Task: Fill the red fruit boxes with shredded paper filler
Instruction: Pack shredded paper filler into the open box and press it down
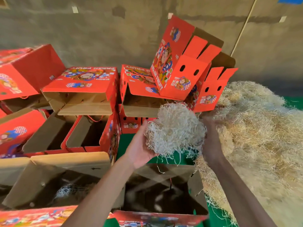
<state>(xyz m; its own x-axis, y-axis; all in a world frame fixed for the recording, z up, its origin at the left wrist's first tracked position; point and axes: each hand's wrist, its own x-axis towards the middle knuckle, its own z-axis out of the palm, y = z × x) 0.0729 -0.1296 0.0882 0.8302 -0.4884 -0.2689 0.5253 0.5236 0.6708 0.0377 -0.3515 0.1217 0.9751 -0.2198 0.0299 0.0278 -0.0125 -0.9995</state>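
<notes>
Head view: both hands carry a clump of shredded paper [175, 130] between them, above the open box [164, 190] nearest the person. Left hand [141, 145] is palm-up under the clump's left side, fingers spread and lightly cupped against it, not closed round it. Right hand [211, 136] presses the clump's right side; its fingers are buried behind the paper, so how far they curl I cannot tell. Loose strands dangle from the clump toward the box mouth.

Big pile of filler [255, 128] lies to the right on the green tabletop [218, 217], touching the box's right flap. Box on the near left [54, 185] already holds a little paper. More red boxes [85, 89] are stacked behind, several open and looking empty inside.

Step in hand, as I judge it: drop this clump into the near box. To do it well, keep both palms squeezing so strands don't shed, centre the clump over the opening clear of the flaps, lower it in before letting go, then press it flat into the corners. Risk: strands catching on the flaps or spilling onto the tabletop.
</notes>
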